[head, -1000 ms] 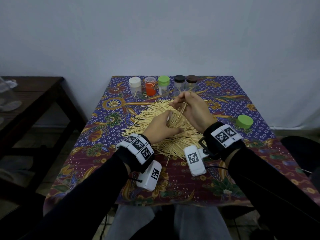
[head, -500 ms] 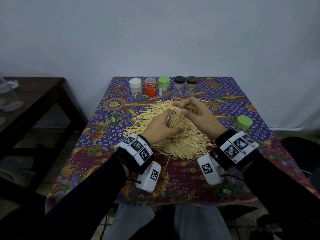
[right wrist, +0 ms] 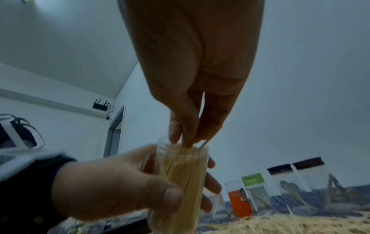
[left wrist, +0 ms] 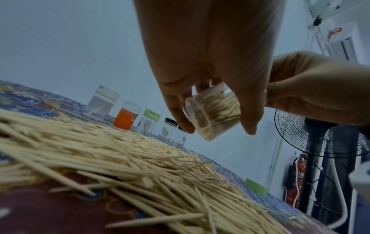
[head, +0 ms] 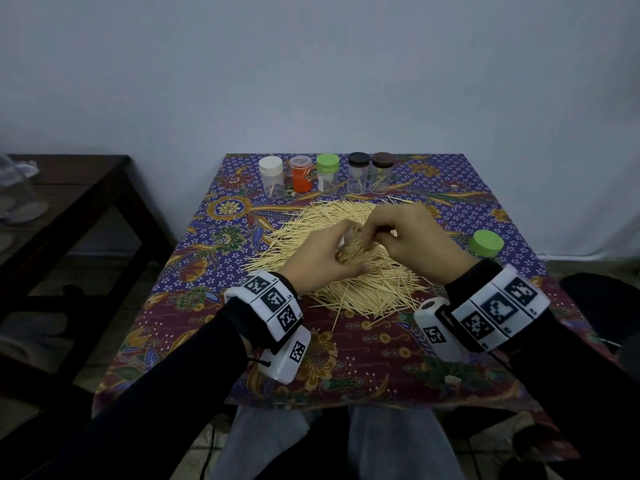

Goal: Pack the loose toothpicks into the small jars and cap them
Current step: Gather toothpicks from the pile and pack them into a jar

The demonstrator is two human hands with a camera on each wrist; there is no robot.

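My left hand (head: 341, 249) grips a small clear jar (head: 351, 252), tilted and packed with toothpicks, just above the loose toothpick pile (head: 346, 292). The left wrist view shows the jar (left wrist: 214, 114) between thumb and fingers of that hand (left wrist: 218, 130). My right hand (head: 370, 233) has its fingertips at the jar's mouth. In the right wrist view these fingertips (right wrist: 186, 139) pinch a few toothpicks into the open jar (right wrist: 180, 182). A loose green cap (head: 486, 242) lies on the cloth at the right.
Several capped jars stand in a row at the far edge: white (head: 272, 181), orange (head: 300, 178), green (head: 327, 178), black (head: 358, 176), brown (head: 382, 176). A dark side table (head: 69, 188) stands to the left. A standing fan (left wrist: 320, 134) is off the table's right side.
My right hand came down and leftward from beyond the pile, bringing its pinched toothpicks to the jar's mouth. The left hand stayed nearly still with the jar.
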